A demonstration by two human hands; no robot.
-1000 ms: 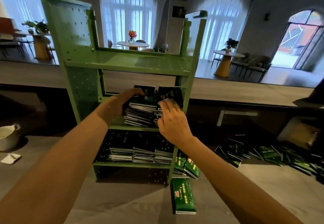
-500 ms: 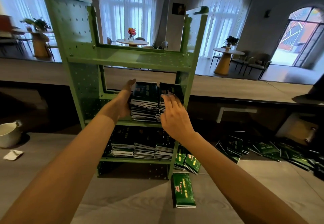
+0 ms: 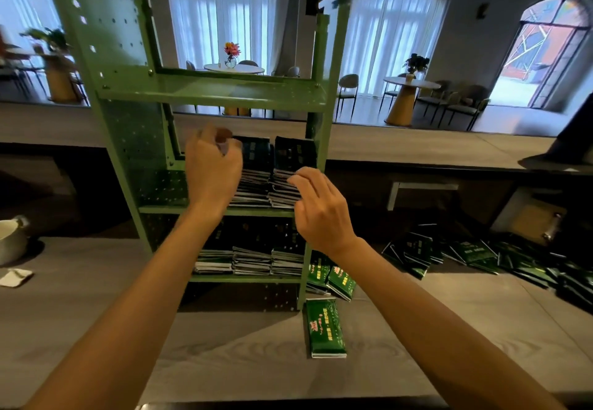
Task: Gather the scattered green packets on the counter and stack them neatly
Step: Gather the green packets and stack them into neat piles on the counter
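A green metal rack point(image 3: 205, 95) stands on the grey counter point(image 3: 224, 361). Two stacks of dark green packets point(image 3: 256, 181) sit on its middle shelf, and three more stacks point(image 3: 250, 260) fill the shelf below. My left hand point(image 3: 213, 165), blurred, hovers in front of the left middle stack with its fingers curled and nothing seen in it. The bent fingers of my right hand point(image 3: 321, 207) touch the front edge of the right middle stack. One loose packet point(image 3: 325, 329) lies flat by the rack's right foot. Two packets point(image 3: 333, 278) lean behind it. Several scattered packets point(image 3: 475, 252) lie to the right.
A white pot point(image 3: 9, 239) and a crumpled paper scrap point(image 3: 14, 276) sit at the counter's left edge. A raised ledge point(image 3: 417, 149) runs behind the rack. A brown box point(image 3: 532, 220) stands behind the scattered pile. Tables and chairs fill the room beyond.
My left hand has come off the left side of the middle stack and curled up in front of it. My right hand has drawn back and down to the stack's front edge.
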